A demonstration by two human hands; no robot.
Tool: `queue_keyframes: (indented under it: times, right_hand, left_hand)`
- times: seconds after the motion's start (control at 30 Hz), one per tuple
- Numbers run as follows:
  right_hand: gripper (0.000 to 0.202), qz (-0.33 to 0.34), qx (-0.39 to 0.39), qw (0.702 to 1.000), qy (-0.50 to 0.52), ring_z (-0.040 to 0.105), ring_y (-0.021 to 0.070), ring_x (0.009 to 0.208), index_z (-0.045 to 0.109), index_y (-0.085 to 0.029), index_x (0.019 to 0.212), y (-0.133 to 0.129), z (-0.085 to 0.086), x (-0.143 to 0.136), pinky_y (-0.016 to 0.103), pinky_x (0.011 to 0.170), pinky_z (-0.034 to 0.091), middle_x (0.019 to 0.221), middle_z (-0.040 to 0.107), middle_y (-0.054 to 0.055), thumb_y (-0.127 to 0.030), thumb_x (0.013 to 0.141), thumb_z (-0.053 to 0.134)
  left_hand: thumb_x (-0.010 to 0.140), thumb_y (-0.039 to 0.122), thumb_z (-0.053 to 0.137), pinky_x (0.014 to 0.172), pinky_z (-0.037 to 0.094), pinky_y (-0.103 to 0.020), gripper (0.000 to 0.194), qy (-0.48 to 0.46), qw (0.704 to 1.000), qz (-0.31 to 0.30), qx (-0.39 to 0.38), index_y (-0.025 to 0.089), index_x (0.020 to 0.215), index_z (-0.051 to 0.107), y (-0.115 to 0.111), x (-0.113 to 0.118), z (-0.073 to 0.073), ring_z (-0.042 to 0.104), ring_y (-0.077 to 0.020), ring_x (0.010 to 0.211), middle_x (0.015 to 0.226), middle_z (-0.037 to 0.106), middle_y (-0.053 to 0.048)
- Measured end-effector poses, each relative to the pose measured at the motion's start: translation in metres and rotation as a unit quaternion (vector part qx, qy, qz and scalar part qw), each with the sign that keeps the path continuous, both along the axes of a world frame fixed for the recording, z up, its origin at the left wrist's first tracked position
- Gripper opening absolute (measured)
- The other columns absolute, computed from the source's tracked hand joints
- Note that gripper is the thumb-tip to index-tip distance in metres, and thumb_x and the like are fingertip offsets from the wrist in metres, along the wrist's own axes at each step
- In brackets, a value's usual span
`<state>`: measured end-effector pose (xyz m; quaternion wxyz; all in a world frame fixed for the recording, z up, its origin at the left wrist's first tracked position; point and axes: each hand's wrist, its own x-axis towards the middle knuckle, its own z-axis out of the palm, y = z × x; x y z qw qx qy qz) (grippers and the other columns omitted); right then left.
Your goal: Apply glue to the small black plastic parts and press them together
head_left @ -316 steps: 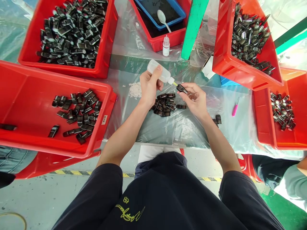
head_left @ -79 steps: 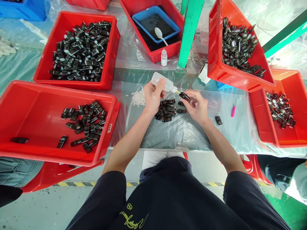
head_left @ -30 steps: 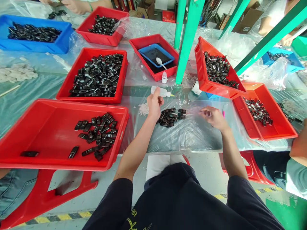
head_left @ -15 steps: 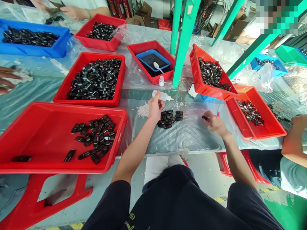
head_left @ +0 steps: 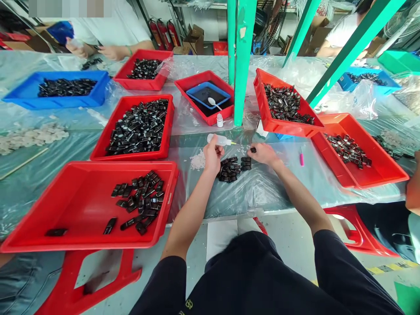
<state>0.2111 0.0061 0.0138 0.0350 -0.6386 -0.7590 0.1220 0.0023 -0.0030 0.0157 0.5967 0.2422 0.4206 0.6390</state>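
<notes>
My left hand (head_left: 213,155) is closed round a translucent squeeze bottle (head_left: 220,140), whose thin yellowish nozzle points right. Pinched in my right hand (head_left: 265,154) is a small black plastic part (head_left: 253,150), held just right of the nozzle tip. Below the hands lies a pile of black parts (head_left: 229,169), with a short row of the same parts (head_left: 246,163) along its right side. Small white pieces (head_left: 198,160) are heaped beside my left wrist, and a few more white bits (head_left: 242,148) lie scattered under the nozzle.
A red tray (head_left: 88,205) of black parts stands at left, a fuller red tray (head_left: 131,155) behind it. More red trays (head_left: 387,170) stand at right. A green post (head_left: 241,87) rises ahead. A pink pen-like tool (head_left: 302,158) lies right. A co-worker's hands (head_left: 113,52) work across the table.
My right hand has moved left with the black part, from the right side of the table to beside the bottle's nozzle. My left hand still holds the bottle. The view has shifted.
</notes>
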Motion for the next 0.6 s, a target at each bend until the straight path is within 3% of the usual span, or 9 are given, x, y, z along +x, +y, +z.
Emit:
queue_keyframes:
  times: [0.33, 0.47, 0.6]
  right_hand:
    - [0.030, -0.039, 0.030, 0.999, 0.021, 0.072, 0.0296, 0.095, 0.073, -0.021, 0.098, 0.004, -0.014, 0.006, 0.034, 0.076, 0.045, 0.098, 0.078, 0.013, -0.042, 0.099, 0.052]
    - [0.034, -0.042, 0.056, 0.988, 0.137, 0.068, 0.0264, 0.083, 0.067, -0.022, 0.098, 0.007, -0.021, 0.016, 0.034, 0.074, 0.046, 0.088, 0.074, 0.009, -0.052, 0.099, 0.051]
    - [0.036, 0.007, 0.106, 0.942, 0.318, 0.060, 0.0205, 0.077, 0.062, -0.022, 0.099, 0.009, -0.028, 0.024, 0.034, 0.076, 0.049, 0.085, 0.067, 0.004, -0.052, 0.103, 0.041]
  left_hand:
    - [0.078, 0.057, 0.081, 0.042, 0.027, -0.024, 0.053, -0.006, 1.000, 0.004, 0.019, 0.019, 0.060, 0.050, 0.002, 0.002, -0.009, 0.038, -0.0054, 0.041, 0.051, 0.042, 0.005]
    - [0.079, 0.059, 0.079, 0.043, 0.028, -0.026, 0.056, 0.014, 1.000, 0.007, 0.002, 0.019, 0.058, 0.047, 0.001, 0.002, -0.008, 0.039, -0.0065, 0.041, 0.050, 0.042, 0.004]
    - [0.079, 0.059, 0.080, 0.043, 0.029, -0.025, 0.055, 0.014, 1.000, 0.014, 0.011, 0.019, 0.059, 0.048, 0.002, 0.000, -0.006, 0.039, -0.0061, 0.042, 0.051, 0.043, 0.004]
